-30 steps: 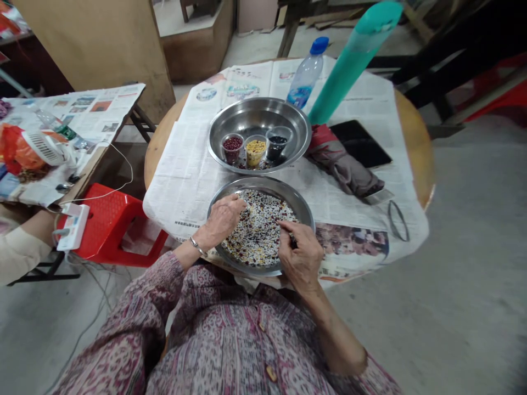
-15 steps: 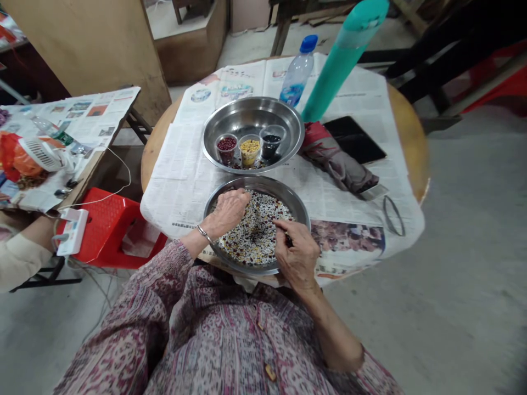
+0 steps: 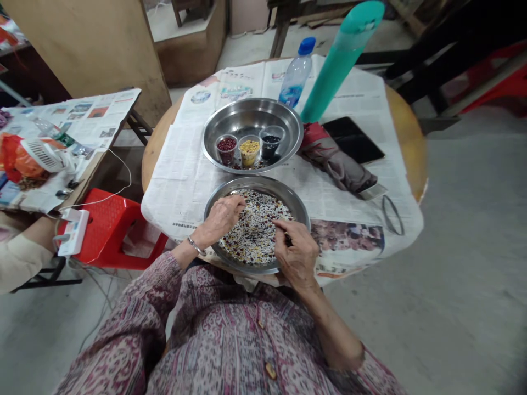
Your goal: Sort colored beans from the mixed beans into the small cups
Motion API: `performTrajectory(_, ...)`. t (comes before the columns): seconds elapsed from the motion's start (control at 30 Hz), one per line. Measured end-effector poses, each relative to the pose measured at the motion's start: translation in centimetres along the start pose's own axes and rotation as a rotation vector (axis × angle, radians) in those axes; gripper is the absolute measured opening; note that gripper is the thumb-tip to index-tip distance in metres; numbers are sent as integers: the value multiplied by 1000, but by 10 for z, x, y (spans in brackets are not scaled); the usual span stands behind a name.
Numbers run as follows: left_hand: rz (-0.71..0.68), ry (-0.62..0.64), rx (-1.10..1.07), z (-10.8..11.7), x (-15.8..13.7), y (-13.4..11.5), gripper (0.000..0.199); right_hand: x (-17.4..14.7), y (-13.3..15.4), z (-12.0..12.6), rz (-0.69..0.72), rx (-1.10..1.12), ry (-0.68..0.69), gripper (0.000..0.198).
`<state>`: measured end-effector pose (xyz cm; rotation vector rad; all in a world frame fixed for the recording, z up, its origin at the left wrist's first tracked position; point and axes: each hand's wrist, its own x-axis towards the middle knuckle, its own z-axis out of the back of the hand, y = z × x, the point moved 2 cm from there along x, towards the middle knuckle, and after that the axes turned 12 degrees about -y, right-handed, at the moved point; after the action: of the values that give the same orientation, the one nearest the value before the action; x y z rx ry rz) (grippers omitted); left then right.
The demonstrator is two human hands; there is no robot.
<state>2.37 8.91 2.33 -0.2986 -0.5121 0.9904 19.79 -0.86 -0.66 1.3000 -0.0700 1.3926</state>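
White grains mixed with dark, red and yellow ones [image 3: 257,230] cover the bottom of the near steel basin [image 3: 302,200]. Over its left side is my left hand [image 3: 224,216], fingers pinched together; whatever is between the tips is too small to see. My right hand [image 3: 297,249] curls at the basin's right side, thumb and forefinger closed near the grains, its other fingers folded into the palm. In the far steel basin [image 3: 251,109] stand clear cups: one of red beans [image 3: 226,145], one of yellow kernels [image 3: 249,148], one of black beans [image 3: 272,141]. Loose beans lie around them.
Newspaper [image 3: 177,159] covers the round table. A water bottle [image 3: 296,77], a tall teal container [image 3: 341,60], a folded umbrella [image 3: 337,164] and a black tablet [image 3: 353,140] stand or lie beyond. Left are a red stool [image 3: 107,225], a power strip [image 3: 74,233] and another person's arm [image 3: 24,252].
My left hand has shifted slightly left and toward me over the near basin, its fingers still pinched. My right hand has hardly moved.
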Motion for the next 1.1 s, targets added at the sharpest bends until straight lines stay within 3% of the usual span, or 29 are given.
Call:
performTrajectory(0.33, -71, 108, 171, -3, -25, -10, 20, -1, 0, -2, 2, -18, -1, 20)
performTrajectory(0.5, -11, -18, -3, 4, -21, -5, 18, -1, 0, -2, -32, -9, 4, 22)
performTrajectory(0.63, 26, -67, -23, 8, -23, 3, 17, -2, -1, -2, -63, -6, 11, 22)
performTrajectory(0.87, -3, 59, 37, 12, -33, -11, 11, -3, -2, -2, -70, -2, 19, 23)
performTrajectory(1.1, -25, 191, 230, 6, -31, -28, 20, -2, -1, -2, -44, 3, -1, 22)
